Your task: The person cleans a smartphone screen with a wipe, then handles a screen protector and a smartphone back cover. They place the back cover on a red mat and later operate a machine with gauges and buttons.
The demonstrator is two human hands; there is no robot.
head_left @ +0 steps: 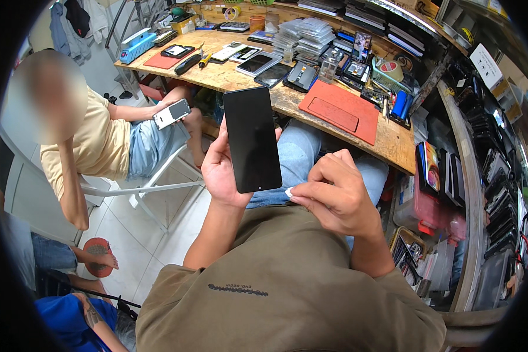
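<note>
- Left hand [223,176] has a good grip on a black-screened phone [252,141]: thumb side along its left edge, fingertips peeking out past the right edge.
- The phone sits across the left palm, dark face up, with a tiny light dot near the end closest to the wrist.
- Right hand [337,196] is curled, thumb and index finger pinching a small white bit [288,192]. Too small to tell what it is.
- That pinch is just beside the phone's lower right corner.
- Below the fingers of both hands: blue jeans [299,154] on the wearer's lap.
- Straight out past the right fingers: a red mat [365,120] on the wooden bench [217,76].
- Beyond the left fingers, further back on the bench: a silver-edged phone [258,63] lying flat, plus a yellow-handled tool [205,60] off to its left.
- Well left of the left fingers, a seated person in a yellow shirt [102,144] holds a white phone [171,114].
</note>
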